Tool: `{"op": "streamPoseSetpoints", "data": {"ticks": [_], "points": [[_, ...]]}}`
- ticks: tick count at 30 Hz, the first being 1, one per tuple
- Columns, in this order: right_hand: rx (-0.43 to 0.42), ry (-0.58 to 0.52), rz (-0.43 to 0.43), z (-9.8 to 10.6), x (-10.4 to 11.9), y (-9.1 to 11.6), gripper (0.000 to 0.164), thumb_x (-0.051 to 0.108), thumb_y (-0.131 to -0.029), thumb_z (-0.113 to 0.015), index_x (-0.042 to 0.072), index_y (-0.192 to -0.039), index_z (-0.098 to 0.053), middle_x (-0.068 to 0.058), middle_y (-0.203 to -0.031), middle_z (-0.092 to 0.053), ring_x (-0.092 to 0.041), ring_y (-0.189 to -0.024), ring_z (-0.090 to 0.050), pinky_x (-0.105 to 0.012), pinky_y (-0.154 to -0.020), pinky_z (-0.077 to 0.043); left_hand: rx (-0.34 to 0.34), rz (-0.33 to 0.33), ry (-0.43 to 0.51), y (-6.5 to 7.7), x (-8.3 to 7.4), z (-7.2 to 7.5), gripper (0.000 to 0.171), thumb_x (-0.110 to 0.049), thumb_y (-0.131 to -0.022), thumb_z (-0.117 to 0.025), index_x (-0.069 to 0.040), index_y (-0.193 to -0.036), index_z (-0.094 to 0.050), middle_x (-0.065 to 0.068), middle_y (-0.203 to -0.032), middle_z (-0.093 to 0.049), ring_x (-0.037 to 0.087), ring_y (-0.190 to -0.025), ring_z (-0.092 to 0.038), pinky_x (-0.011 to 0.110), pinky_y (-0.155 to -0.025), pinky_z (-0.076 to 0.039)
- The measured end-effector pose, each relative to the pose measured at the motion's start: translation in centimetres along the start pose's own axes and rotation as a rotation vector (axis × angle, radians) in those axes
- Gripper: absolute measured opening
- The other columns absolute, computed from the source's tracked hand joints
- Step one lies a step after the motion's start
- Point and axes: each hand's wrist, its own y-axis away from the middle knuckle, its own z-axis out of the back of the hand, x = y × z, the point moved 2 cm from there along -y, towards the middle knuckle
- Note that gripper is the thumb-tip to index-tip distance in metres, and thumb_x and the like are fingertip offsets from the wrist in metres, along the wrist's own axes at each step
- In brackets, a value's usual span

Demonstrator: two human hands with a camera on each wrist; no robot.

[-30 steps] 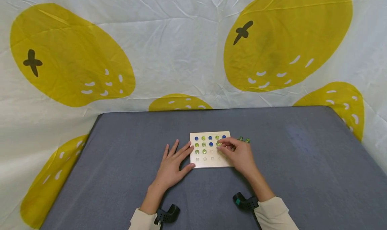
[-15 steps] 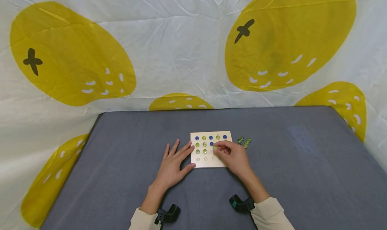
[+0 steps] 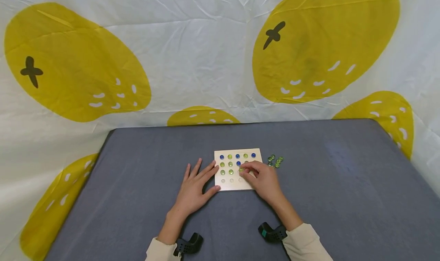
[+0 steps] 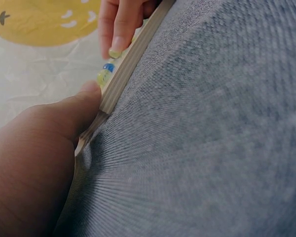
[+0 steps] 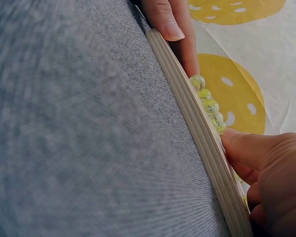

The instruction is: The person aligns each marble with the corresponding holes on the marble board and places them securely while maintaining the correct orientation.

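A pale wooden board (image 3: 235, 185) with rows of round hollows lies on the table, holding blue and yellow-green glass marbles in its upper rows. Its plywood edge shows in both wrist views. My left hand (image 3: 193, 190) rests at the board's left side, fingers spread straight, fingertips and thumb touching the edge. Over the third row, my right hand (image 3: 266, 181) pinches a yellow-green marble (image 4: 115, 52) between thumb and forefinger, at or just above a hollow. Its fingers cover part of the board's right side. Several hollows (image 3: 232, 181) in the front row hold no marble.
Several loose green marbles (image 3: 277, 161) lie just right of the board. Grey cloth covers the table (image 3: 154, 150). Behind it hangs a white sheet (image 3: 203, 62) with yellow fruit prints. Each wrist wears a black camera mount (image 3: 271, 232).
My right hand has moved left and slightly toward me across the board with the marble, uncovering the loose marbles on the right. My left hand stays at the board's edge.
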Motion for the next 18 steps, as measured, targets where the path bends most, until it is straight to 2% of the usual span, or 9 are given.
{"op": "streamPoseSetpoints", "data": {"ticks": [18], "points": [[0.013, 0.032, 0.042, 0.02, 0.28, 0.02, 0.017, 0.014, -0.077, -0.081, 0.016, -0.093, -0.077, 0.014, -0.071, -0.056, -0.005, -0.055, -0.038, -0.026, -0.051, -0.033, 0.013, 0.009, -0.013, -0.03, 0.03, -0.02, 0.062, -0.050, -0.090, -0.060, -0.024, -0.145, -0.046, -0.005, -0.149, -0.040, 0.033, -0.141, -0.022, 0.057, -0.113, -0.008]]}}
